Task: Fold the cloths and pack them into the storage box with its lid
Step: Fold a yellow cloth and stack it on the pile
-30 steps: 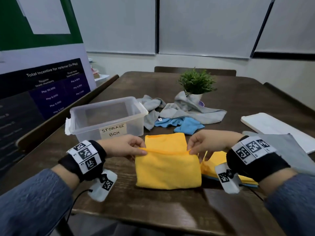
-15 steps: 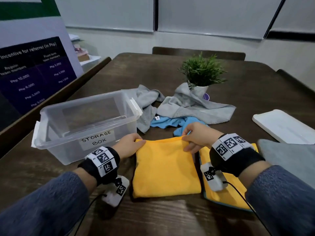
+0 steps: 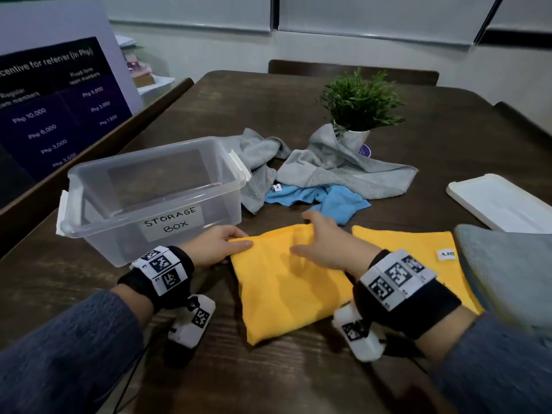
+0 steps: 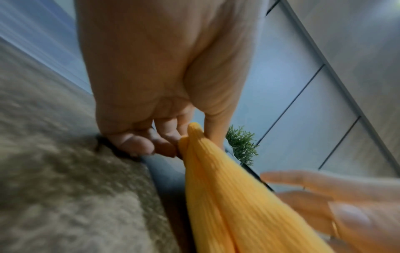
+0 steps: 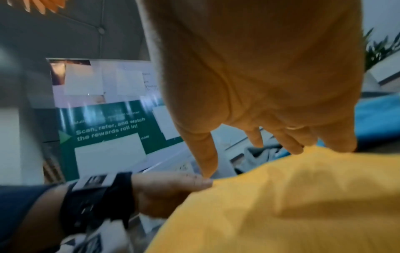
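A folded yellow cloth [image 3: 286, 291] lies on the dark table in front of me. My left hand [image 3: 222, 245] pinches its far left corner, and the pinch shows in the left wrist view [image 4: 190, 137]. My right hand [image 3: 316, 243] lies flat on the cloth's far edge with straight fingers [image 5: 290, 145]. The clear storage box [image 3: 89, 186], labelled and with nothing in it, stands just left of the cloth. Its white lid [image 3: 504, 201] lies at the far right. A second yellow cloth [image 3: 418, 255] lies flat to the right.
Crumpled grey cloths [image 3: 337, 165] and a blue cloth [image 3: 328, 198] lie behind the yellow ones. A potted plant [image 3: 358, 109] stands among the grey cloths. A grey folded cloth [image 3: 507, 270] sits at the right edge. A poster board [image 3: 53, 109] leans on the left.
The lifted fold of the yellow cloth has been laid down to the far edge. My right hand let go of its pinch and now lies flat on the cloth.
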A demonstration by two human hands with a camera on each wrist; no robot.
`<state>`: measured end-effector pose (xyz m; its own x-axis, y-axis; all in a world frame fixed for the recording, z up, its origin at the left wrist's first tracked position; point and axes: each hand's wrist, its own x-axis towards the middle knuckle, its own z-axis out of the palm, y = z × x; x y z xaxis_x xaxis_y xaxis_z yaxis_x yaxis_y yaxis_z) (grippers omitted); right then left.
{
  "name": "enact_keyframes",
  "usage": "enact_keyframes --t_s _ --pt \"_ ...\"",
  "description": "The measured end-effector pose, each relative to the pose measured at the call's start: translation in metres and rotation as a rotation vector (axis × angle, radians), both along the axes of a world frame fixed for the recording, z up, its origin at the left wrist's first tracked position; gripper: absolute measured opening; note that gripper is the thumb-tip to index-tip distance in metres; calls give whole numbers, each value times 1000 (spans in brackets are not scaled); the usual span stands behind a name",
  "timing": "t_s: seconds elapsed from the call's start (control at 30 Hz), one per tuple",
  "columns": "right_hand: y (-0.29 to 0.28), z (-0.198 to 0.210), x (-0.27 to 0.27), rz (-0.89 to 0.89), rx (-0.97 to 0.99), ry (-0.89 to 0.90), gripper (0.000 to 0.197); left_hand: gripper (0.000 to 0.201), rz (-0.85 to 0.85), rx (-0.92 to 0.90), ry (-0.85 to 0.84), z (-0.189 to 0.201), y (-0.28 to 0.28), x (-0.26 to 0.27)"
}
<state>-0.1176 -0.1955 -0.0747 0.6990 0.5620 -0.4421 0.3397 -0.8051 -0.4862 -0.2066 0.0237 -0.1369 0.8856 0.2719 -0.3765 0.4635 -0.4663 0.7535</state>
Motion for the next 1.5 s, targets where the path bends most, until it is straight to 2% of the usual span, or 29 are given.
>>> enact_keyframes --t_s 0.07,0.13,0.27,0.33,0.47,0.57,0.67,0.83,0.97,1.03,1.13,1.23,1.4,1.5 --pt "2 -16 -28 51 15 10 86 27 31 -9 1 0 3 -11" --pt "3 -35 -48 107 -53 2 94 26 88 -46 1 0 4 -22" --pt "-3 -61 -56 108 -207 -62 104 19 152 -85 6 0 2 -35" --pt "-8 -68 -57 134 -271 -90 108 22 157 -80 37 0 -2 -35" --pt "-10 -75 -59 168 -335 -112 112 15 184 -249 100 1 -5 -31" --pt "-8 -76 -58 180 -366 -98 113 17 225 -341 61 1 -4 -30" --pt "-6 -75 -56 197 -405 -84 115 20 250 -360 45 3 -5 -31" --pt "-5 -72 -52 227 -445 -44 115 18 212 -396 144 7 1 -32" --pt "-5 -71 -50 246 -458 -28 116 15 216 -504 16 14 1 -32" --pt "-5 -71 -50 243 -460 -22 116 13 225 -434 -74 20 0 -30" --pt "-4 -72 -49 234 -451 -13 115 9 268 -165 -160 23 1 -26" --pt "-5 -72 -51 222 -436 -11 115 4 256 55 -139 25 1 -22" --pt "-1 -55 -46 161 -363 12 103 38 136 123 109 25 -12 -28" --pt "3 -31 -30 57 -257 -14 91 51 130 103 158 15 -15 -30"
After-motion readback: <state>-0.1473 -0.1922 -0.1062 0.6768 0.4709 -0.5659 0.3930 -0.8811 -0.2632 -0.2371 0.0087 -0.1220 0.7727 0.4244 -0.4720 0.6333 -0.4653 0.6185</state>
